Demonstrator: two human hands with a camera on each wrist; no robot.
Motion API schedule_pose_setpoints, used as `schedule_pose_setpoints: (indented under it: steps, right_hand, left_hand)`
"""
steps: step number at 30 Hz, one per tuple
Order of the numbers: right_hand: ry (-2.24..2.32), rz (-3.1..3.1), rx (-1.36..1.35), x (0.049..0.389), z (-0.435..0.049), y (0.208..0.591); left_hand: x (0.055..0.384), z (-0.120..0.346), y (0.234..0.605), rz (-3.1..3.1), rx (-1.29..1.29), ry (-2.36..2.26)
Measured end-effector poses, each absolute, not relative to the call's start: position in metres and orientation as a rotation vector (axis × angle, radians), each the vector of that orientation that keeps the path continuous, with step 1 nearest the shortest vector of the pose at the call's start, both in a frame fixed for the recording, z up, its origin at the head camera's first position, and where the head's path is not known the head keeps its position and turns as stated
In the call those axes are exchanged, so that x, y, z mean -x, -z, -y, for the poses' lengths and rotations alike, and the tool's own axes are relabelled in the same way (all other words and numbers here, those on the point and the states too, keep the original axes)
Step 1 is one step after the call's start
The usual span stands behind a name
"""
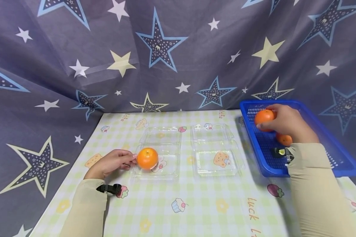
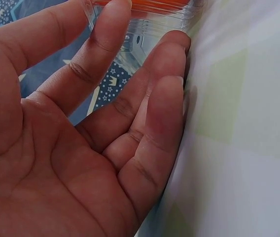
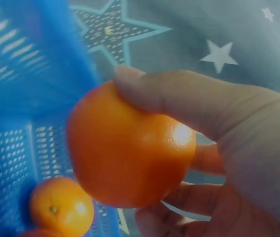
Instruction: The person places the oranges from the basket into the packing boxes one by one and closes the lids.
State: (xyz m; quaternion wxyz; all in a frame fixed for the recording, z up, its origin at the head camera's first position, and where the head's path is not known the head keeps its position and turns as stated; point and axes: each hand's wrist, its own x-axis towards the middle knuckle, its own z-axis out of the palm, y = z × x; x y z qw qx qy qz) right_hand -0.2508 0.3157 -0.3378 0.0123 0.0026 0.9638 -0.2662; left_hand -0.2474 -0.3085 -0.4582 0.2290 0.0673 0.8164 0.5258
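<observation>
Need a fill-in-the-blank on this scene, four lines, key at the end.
1. The right hand holds an orange at the ____ basket.
2. The left hand touches the left container, which has just ____ orange in it.
3. The right container stands ____ the left container and the basket.
4. The clear lids of both containers are ____ rather than closed.

Missing words: blue; one; between; open.

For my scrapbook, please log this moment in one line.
Right fingers: holding orange at blue basket; left fingers: touching left container; left container: another orange
</observation>
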Motion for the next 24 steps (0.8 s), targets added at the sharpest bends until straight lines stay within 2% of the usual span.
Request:
schedule_pose_setpoints:
  steps: [24]
  right_hand:
    - [1.031,-3.22,-0.037,0.222,-0.284,0.341]
  left_hand:
    - [0.243,0.307,0.455,-2.259,-0.167,-1.435]
